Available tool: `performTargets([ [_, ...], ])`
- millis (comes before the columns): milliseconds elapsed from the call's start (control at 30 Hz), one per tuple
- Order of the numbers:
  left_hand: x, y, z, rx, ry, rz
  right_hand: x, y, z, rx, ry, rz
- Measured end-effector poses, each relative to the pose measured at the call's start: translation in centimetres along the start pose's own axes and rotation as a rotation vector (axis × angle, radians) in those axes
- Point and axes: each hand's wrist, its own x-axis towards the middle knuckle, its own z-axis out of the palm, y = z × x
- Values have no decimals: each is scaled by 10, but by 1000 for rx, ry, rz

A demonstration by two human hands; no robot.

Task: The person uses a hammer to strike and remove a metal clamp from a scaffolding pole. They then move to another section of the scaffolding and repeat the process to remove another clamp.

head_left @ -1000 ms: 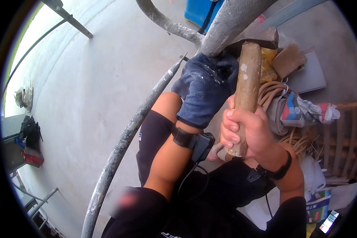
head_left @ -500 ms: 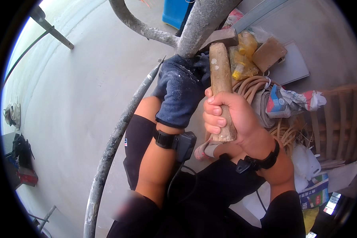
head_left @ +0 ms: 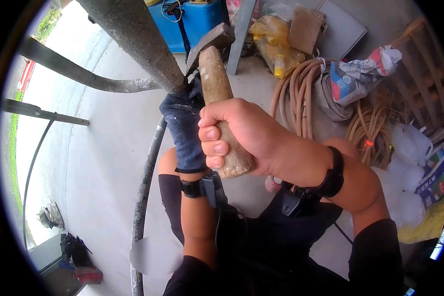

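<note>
Concrete floor (head_left: 98,163) fills the left of the view, with a thin dark cable lying across it and a small heap of gear at the near left edge. Just right of that, a thick grey pipe (head_left: 133,39) slants down from the far top, and the left hand (head_left: 182,123), in a dark blue work glove, is closed around its lower end. A slimmer curved tube (head_left: 143,197) runs on toward the near edge below the glove. Right of the glove, the right hand (head_left: 237,135) is bare and clenched tight on the worn wooden handle of a hammer (head_left: 217,84), whose metal head sits raised beside the pipe, close to it; whether it touches I cannot tell. Judging from this, hammering at the pipe joint is under way, not finished. Farther right lie coiled hoses (head_left: 301,93), a crumpled bag and a wooden pallet.
</note>
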Motion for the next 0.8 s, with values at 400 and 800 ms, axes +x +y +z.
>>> performTargets([
  [400, -40, -30, 2, 85, 9, -91, -22, 27, 6, 2, 26, -34],
  [800, -9, 3, 11, -19, 7, -61, -7, -1, -1, -41, -44, -78],
])
